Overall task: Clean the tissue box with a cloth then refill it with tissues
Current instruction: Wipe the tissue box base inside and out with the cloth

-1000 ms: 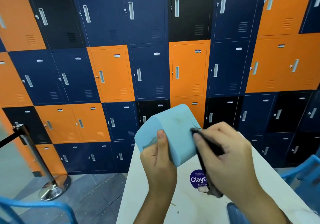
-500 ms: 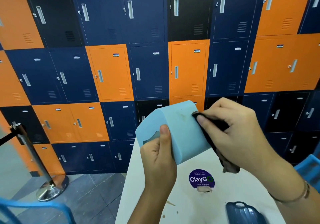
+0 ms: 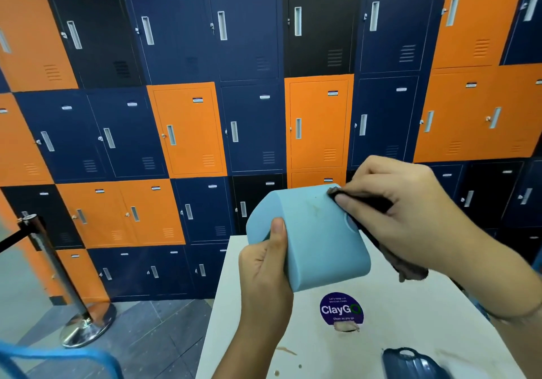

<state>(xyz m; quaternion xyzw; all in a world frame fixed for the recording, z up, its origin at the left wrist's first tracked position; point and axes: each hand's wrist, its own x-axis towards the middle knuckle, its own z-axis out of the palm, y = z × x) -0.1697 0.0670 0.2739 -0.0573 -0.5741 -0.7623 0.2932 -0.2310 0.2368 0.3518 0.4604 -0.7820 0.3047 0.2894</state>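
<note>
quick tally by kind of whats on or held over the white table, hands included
hands: 2 (left hand, right hand)
tissue box, light blue: 1
cloth, dark: 1
round sticker, purple: 1
dark blue plastic piece, cut off by the frame edge: 1
total: 6

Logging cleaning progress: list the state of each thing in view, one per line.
Tissue box: held up, tilted, stained.
Cloth: pressed on the box's far edge.
Left hand: grips the box.
Right hand: pinches the cloth.
Lockers: doors closed.
Sticker: torn at lower edge.
</note>
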